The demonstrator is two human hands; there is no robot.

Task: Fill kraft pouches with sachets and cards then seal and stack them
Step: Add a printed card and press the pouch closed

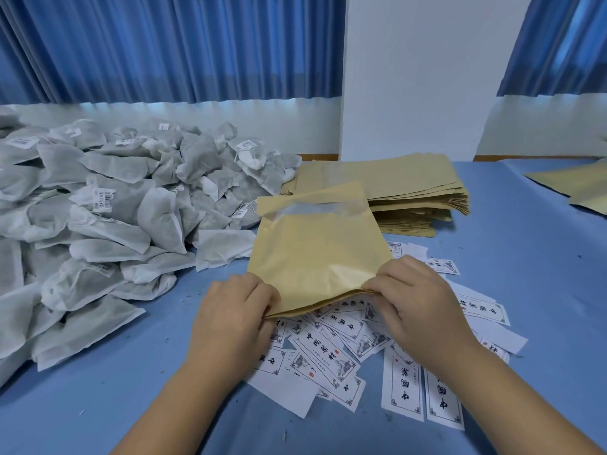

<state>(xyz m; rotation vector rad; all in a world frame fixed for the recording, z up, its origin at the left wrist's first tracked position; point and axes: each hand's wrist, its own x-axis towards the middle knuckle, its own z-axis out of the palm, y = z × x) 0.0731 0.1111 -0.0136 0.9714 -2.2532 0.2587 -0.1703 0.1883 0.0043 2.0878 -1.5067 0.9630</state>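
A flat kraft pouch [315, 254] with a clear window strip near its far end lies in front of me over scattered printed cards [331, 353]. My left hand [235, 310] pinches the pouch's near left corner. My right hand [417, 297] pinches the near right edge, where the mouth gapes slightly. A big heap of white sachets [108, 211] with small tags fills the left of the table. A stack of empty kraft pouches [397, 192] sits just behind the held pouch.
The table carries a blue cloth [525, 244]. More kraft pouches [578, 185] lie at the far right edge. A white pillar [423, 77] and blue curtains stand behind the table.
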